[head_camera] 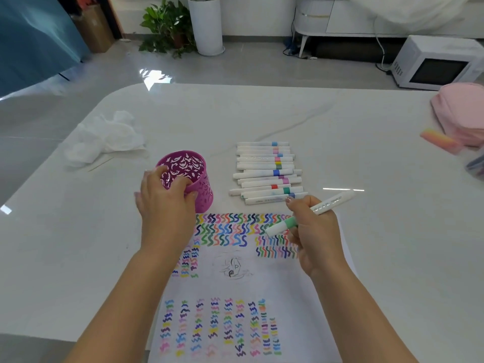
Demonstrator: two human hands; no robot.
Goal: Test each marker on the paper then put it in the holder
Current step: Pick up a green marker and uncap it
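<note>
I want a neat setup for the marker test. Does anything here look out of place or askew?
A crumpled white tissue lies loose on the table beyond the purple holder, and a microwave sits on the floor. The markers lie neatly stacked.

One head view, facing forward and down.
We look from above onto the table [340, 132] (wide-angle, edges bowed), the paper [275, 284] close below us, the floor [248, 64] beyond.

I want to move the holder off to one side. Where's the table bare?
Bare table lies left of the holder, below the crumpled tissue, and right of the marker pile, toward the pink bag. Crowded: holder, marker pile and paper sit close together.
</note>
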